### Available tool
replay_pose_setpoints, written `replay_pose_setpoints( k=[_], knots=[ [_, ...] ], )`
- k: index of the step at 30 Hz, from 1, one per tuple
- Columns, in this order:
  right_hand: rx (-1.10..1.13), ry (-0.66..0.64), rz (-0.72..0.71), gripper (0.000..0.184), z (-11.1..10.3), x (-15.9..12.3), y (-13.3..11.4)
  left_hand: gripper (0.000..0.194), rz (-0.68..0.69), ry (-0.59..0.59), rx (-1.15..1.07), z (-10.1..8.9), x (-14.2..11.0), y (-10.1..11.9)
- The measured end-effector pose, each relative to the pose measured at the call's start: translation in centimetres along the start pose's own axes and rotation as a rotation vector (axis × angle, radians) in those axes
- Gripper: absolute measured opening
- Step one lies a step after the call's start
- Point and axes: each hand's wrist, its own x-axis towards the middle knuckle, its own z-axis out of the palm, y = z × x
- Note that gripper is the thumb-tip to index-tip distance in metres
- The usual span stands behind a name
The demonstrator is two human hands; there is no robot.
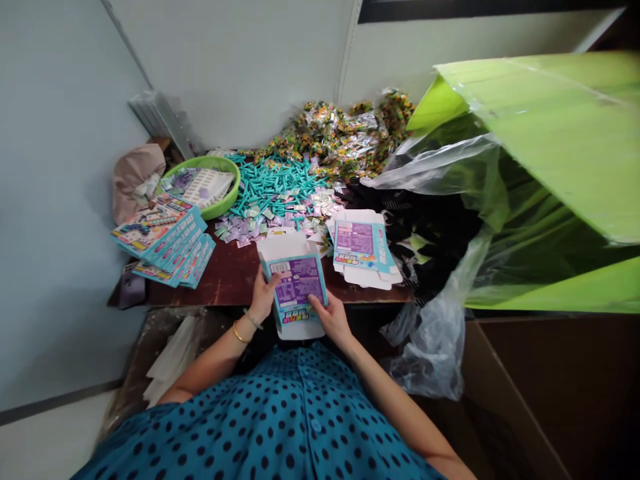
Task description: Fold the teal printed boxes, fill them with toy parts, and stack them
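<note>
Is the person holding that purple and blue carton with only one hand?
No, the left hand grips one side of the carton while the right hand holds the other.

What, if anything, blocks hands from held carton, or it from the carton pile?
Nothing at left hand or right hand: both touch the held carton. Toward the carton pile, only small packets at the gap's far end.
</note>
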Motion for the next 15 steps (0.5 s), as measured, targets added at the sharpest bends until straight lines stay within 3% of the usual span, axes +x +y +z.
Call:
replay_pose_setpoints(
  k=[3,7,9,12,15],
  knots=[
    [-0.042,-0.059,-0.027,0.049,0.1,-1.0,0.9,0.088,0.147,0.048,0.162,-1.3,0.5,0.4],
    [-0.12,0.114,-0.145,0.061,-0.2,0.2,0.1,0.092,0.096,-0.056,0.271,-2.0,-1.0,-0.2],
    [-0.117,0.102,-0.15,0.058,-0.4,1.4,-0.5,0.092,0.078,-0.045,0.297,-2.0,-2.1,-0.9],
    [-0.103,0.087,-0.14,0.056,-0.3,2.3,-0.6,0.081,0.079,0.004,0.346,-2.2,-3.1,-1.6],
    [-0.094,0.124,-0.145,0.052,-0.1,2.2,-0.1,0.068,0.085,-0.029,0.379,-2.7,-3.4,-1.8]
  ],
)
